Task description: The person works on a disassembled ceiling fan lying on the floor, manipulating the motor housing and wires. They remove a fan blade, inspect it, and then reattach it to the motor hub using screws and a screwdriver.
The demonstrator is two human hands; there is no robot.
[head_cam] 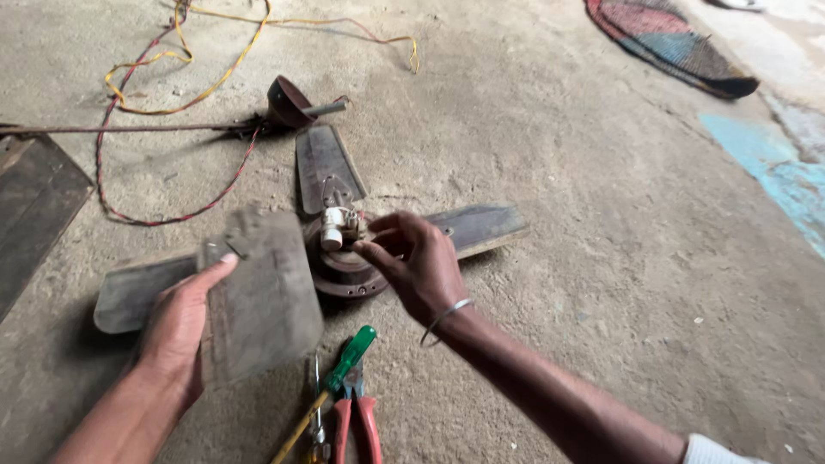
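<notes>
A dusty brown ceiling fan lies on the concrete floor, its round motor hub (344, 266) in the middle with blades spreading out. My left hand (176, 326) grips a loose grey fan blade (258, 296), thumb on its upper edge. My right hand (417, 262), with a metal bangle on the wrist, hovers over the hub, fingers spread close to a small white part (333, 230) on top of the hub. It holds nothing that I can see. One blade (324, 167) points away from me, another blade (477, 225) points right.
A green-handled screwdriver (348, 357) and red-handled pliers (357, 425) lie on the floor near me. Yellow and red wires (155, 103) loop at the top left beside a brown fan cup with a rod (292, 103). A woven mat (679, 47) lies top right, a dark board (34, 206) at left.
</notes>
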